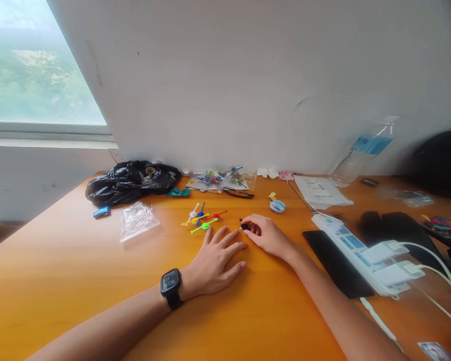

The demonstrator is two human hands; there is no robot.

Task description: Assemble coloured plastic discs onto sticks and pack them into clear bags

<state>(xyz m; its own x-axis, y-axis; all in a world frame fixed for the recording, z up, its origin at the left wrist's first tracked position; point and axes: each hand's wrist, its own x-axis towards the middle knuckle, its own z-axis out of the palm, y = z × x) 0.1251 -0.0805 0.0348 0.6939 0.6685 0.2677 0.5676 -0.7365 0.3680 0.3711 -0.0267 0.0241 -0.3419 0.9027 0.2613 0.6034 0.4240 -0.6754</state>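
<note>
My left hand (220, 260), with a black watch (170, 287) on its wrist, lies flat on the table with fingers spread. Its fingertips are close to a group of plastic arrow spinners: green (205, 226), yellow (195, 220), red (216, 216), blue (200, 213) and white (193, 214). To the right of them, my right hand (266, 234) pinches a small black arrow spinner (243, 226) between thumb and fingers, low over the wood. The fingers partly cover the black piece.
A black plastic bag (131, 183), a clear bag (139, 220) and a blue packet (101, 212) lie left. Behind are packaged small parts (218, 179) and a round container (277, 206). On the right are a power strip (355, 245) with chargers and a tilted bottle (355, 158).
</note>
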